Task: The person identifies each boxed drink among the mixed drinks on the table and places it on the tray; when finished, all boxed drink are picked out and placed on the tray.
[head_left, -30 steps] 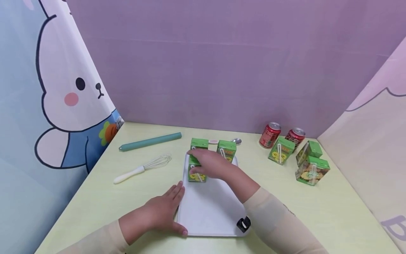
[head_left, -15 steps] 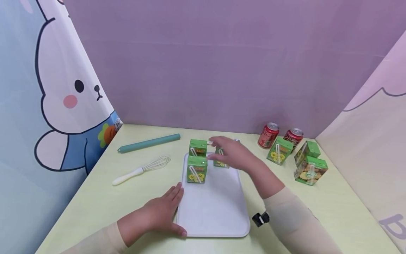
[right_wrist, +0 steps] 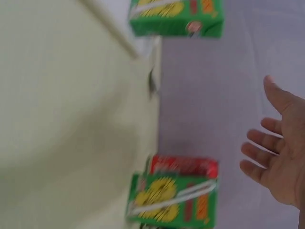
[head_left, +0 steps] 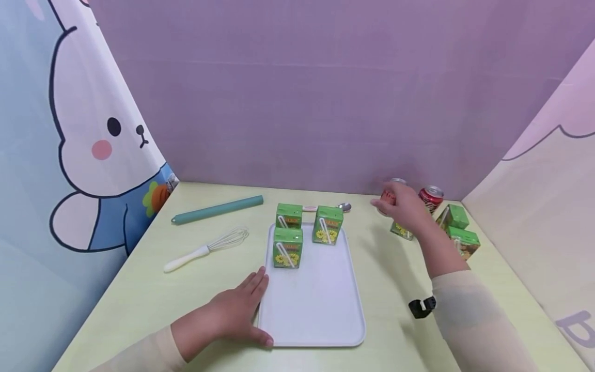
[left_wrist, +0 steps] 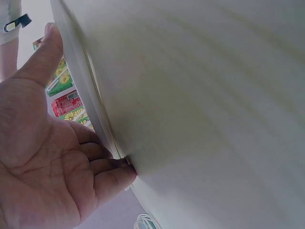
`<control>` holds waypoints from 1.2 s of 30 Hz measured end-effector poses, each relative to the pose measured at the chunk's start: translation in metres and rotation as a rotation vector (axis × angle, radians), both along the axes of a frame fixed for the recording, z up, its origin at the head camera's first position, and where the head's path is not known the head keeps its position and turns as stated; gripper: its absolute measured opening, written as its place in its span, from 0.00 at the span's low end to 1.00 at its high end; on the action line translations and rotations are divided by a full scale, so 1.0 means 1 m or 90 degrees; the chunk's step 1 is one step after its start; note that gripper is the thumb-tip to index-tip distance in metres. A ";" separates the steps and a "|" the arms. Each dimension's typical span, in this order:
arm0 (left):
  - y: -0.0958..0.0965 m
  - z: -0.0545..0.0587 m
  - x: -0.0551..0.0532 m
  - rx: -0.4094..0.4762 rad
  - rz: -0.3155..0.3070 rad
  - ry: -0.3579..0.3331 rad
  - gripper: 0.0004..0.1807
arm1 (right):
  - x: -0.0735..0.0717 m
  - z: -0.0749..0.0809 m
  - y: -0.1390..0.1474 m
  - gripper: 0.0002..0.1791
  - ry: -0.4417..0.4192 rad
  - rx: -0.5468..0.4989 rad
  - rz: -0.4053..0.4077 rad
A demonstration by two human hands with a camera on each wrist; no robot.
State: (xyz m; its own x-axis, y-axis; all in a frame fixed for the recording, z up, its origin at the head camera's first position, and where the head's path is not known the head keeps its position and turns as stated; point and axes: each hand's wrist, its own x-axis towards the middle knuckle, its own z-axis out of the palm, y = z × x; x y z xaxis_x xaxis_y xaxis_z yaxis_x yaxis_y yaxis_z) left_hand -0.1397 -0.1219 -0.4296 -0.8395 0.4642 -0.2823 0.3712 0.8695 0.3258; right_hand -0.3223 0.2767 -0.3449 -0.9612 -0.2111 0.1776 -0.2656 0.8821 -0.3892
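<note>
My left hand [head_left: 237, 312] lies along the left edge of a white tray [head_left: 321, 305], thumb at its near corner. The left wrist view shows its fingertips against the tray's side. Three green juice boxes stand at the far end: one nearest me [head_left: 286, 253], one behind it [head_left: 289, 213] and one to the right [head_left: 327, 227]. My right hand [head_left: 405, 206], fingers spread and holding nothing, hovers over another juice box [head_left: 401, 230] and a red soda can [head_left: 386, 200], partly hiding both. In the right wrist view that juice box [right_wrist: 171, 202] sits in front of the can [right_wrist: 186, 164], apart from the fingers.
Behind the right hand stands a second soda can [head_left: 432, 196], with two more juice boxes, one behind [head_left: 457, 216] and one in front [head_left: 468, 242]. A teal rod [head_left: 217, 209] and a whisk [head_left: 204, 251] lie left. A spoon [head_left: 344, 207] lies beyond the tray.
My right hand has left the nearest juice box on the tray and moved right, across the table, to the soda cans and juice boxes. The left hand has stayed on the tray's edge.
</note>
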 end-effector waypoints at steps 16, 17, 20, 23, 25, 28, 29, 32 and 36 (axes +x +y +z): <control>-0.001 0.000 0.002 0.000 0.002 -0.006 0.73 | -0.017 -0.045 0.068 0.57 -0.049 0.064 -0.185; -0.001 0.000 0.002 -0.001 0.001 -0.006 0.73 | -0.017 -0.047 0.071 0.58 -0.054 0.067 -0.185; -0.001 0.001 0.001 -0.003 0.000 -0.006 0.73 | -0.019 -0.053 0.076 0.59 -0.069 0.075 -0.186; -0.001 0.001 0.001 -0.004 -0.003 -0.004 0.73 | -0.020 -0.055 0.077 0.57 -0.080 0.082 -0.180; -0.001 0.001 0.001 -0.003 -0.005 -0.002 0.72 | -0.020 -0.056 0.077 0.54 -0.089 0.077 -0.177; 0.000 0.001 0.001 -0.005 -0.007 -0.001 0.72 | -0.021 -0.056 0.075 0.51 -0.110 0.061 -0.179; 0.000 0.001 0.001 -0.006 -0.008 0.000 0.72 | -0.021 -0.056 0.074 0.51 -0.118 0.055 -0.181; -0.001 0.001 0.001 -0.008 -0.008 0.000 0.72 | -0.019 -0.055 0.072 0.50 -0.125 0.048 -0.182; -0.001 0.002 0.001 -0.008 -0.006 -0.001 0.72 | -0.016 -0.053 0.068 0.47 -0.116 0.049 -0.165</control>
State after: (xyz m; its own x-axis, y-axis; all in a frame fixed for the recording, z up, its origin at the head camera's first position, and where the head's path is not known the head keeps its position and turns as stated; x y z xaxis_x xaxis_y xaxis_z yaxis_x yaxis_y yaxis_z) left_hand -0.1391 -0.1224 -0.4272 -0.8344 0.4689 -0.2897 0.3790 0.8698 0.3161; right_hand -0.3381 0.3448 -0.3981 -0.9992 0.0383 -0.0089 0.0391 0.9399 -0.3392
